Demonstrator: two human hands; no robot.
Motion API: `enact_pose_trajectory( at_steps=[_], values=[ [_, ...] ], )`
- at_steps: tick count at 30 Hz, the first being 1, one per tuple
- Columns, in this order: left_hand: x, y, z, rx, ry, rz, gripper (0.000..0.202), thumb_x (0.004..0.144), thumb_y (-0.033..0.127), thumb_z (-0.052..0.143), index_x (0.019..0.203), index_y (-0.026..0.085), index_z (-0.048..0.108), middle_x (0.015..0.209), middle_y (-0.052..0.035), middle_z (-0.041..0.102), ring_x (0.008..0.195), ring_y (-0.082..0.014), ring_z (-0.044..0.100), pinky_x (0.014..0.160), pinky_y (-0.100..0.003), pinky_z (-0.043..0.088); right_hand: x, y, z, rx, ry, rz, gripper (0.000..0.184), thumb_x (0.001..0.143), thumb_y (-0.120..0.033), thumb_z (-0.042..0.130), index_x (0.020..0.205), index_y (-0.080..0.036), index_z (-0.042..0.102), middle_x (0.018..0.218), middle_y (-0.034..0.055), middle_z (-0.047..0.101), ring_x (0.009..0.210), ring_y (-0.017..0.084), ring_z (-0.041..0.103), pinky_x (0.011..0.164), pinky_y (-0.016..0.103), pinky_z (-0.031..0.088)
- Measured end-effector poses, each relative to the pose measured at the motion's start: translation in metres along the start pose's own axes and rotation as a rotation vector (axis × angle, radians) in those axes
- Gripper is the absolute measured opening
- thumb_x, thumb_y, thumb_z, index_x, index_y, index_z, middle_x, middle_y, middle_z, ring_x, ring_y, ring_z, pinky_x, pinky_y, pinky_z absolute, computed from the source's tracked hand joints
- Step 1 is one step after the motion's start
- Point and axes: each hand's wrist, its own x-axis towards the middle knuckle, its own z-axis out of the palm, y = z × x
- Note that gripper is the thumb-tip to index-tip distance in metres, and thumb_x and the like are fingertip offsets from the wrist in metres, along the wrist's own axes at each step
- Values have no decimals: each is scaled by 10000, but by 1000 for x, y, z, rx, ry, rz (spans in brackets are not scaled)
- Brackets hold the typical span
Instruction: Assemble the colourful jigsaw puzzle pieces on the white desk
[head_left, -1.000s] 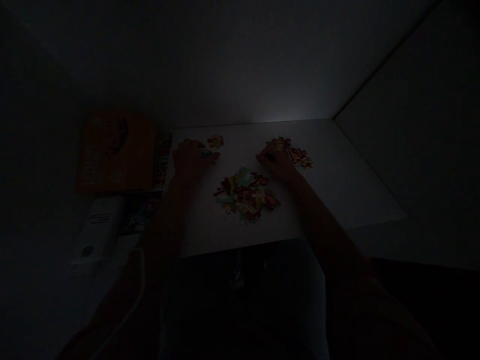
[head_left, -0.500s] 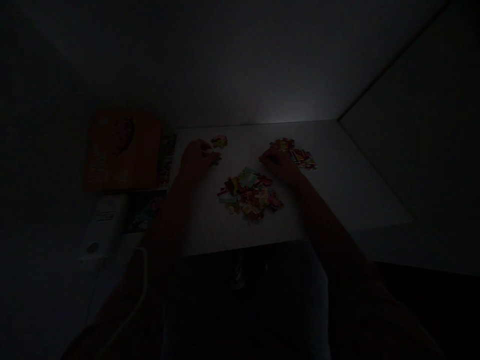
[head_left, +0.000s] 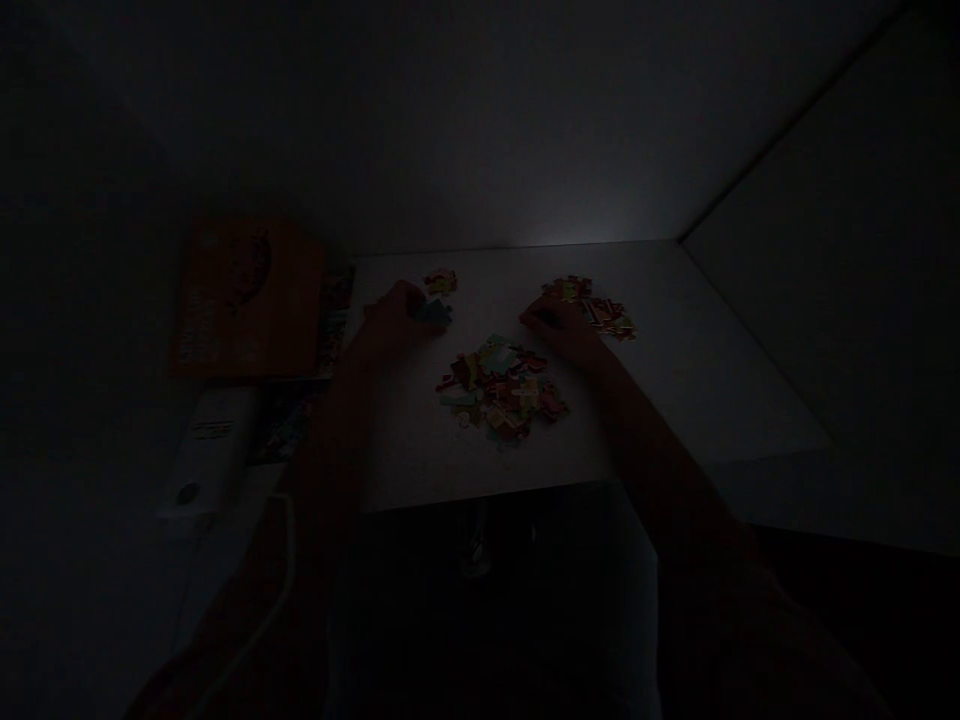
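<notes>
Basically it's really dim, but the left hand (head_left: 396, 316) sits curled over a teal puzzle piece (head_left: 435, 314), can't tell if it's actually gripping it. The right hand (head_left: 561, 330) is curled too, right at the edge of a small pile of pieces (head_left: 600, 310), holding unclear. A bigger pile (head_left: 501, 388) lies between them on a white table (head_left: 420, 460), with an orange box (head_left: 247, 298) off left.

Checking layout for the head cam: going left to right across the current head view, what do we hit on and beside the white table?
orange box → left hand → small cluster of jigsaw pieces → central pile of jigsaw pieces → right hand → far-right cluster of jigsaw pieces
</notes>
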Motion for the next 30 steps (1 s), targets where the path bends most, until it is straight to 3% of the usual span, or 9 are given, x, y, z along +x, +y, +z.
enact_pose_trajectory(
  at_steps=[2, 5, 10, 13, 17, 19, 24, 27, 30],
  values=[
    [2, 5, 4, -139, 22, 45, 557, 774, 337, 1057, 1209, 262, 717, 1187, -74, 826, 1106, -293, 780, 998, -435, 638, 0, -1, -1, -4, -9, 8, 443, 1021, -701, 744, 992, -259, 765, 950, 93, 785, 895, 295, 702, 838, 463, 554],
    [2, 19, 15, -241, 66, 174, 386, 875, 295, 1005, 1166, 246, 757, 1170, -77, 845, 1070, -274, 799, 917, -392, 638, 0, -6, -2, 5, -11, 16, 485, 1029, -732, 731, 999, -252, 799, 952, 99, 794, 898, 292, 707, 840, 457, 561],
    [-10, 46, 44, -209, 51, 610, 160, 938, 267, 983, 1049, 266, 869, 1275, -76, 843, 1280, -290, 769, 1187, -492, 598, -5, -26, 3, 56, -48, -33, 604, 1044, -838, 666, 985, -266, 852, 964, 91, 815, 895, 284, 713, 839, 448, 562],
    [-15, 51, 55, -179, -37, 721, 139, 964, 193, 904, 1060, 293, 897, 1382, -77, 804, 1322, -273, 749, 1231, -497, 585, -8, -36, 10, 151, -71, 8, 652, 978, -921, 728, 969, -278, 835, 928, 70, 798, 853, 262, 694, 775, 415, 561],
    [-12, 42, 55, -15, -1, 599, 536, 947, 273, 922, 1474, 294, 826, 1526, -120, 756, 1391, -321, 724, 1261, -516, 571, -5, -34, 6, 198, -16, 54, 624, 919, -914, 801, 939, -291, 789, 956, 65, 792, 897, 276, 717, 830, 436, 589],
    [-6, 34, 51, 105, 105, 429, 754, 947, 340, 943, 1660, 261, 707, 1604, -166, 730, 1469, -376, 692, 1313, -558, 523, -3, -26, -4, 150, 155, 101, 575, 943, -871, 773, 931, -297, 738, 999, 72, 792, 982, 308, 745, 921, 479, 608],
    [5, 18, 41, 209, 211, 35, 753, 1091, 466, 771, 1774, 199, 599, 1738, -234, 655, 1635, -442, 583, 1400, -608, 401, -8, -1, -29, -263, 674, 312, 415, 985, -641, 808, 1065, -280, 619, 1238, 149, 763, 1139, 350, 724, 1140, 629, 504],
    [9, 21, 42, 178, 194, -22, 748, 1136, 550, 676, 1789, 200, 568, 1745, -248, 645, 1655, -457, 557, 1401, -646, 366, -9, 11, -28, -297, 653, 290, 421, 1009, -631, 814, 1061, -279, 590, 1216, 184, 749, 1165, 378, 696, 1124, 636, 487],
    [12, 31, 45, 207, 206, -33, 628, 1114, 615, 693, 1616, 237, 701, 1735, -247, 643, 1640, -492, 532, 1378, -706, 344, -4, 18, -17, -272, 482, 151, 363, 1065, -626, 727, 1075, -280, 618, 1193, 183, 757, 1212, 418, 682, 1125, 653, 490]
  ],
)
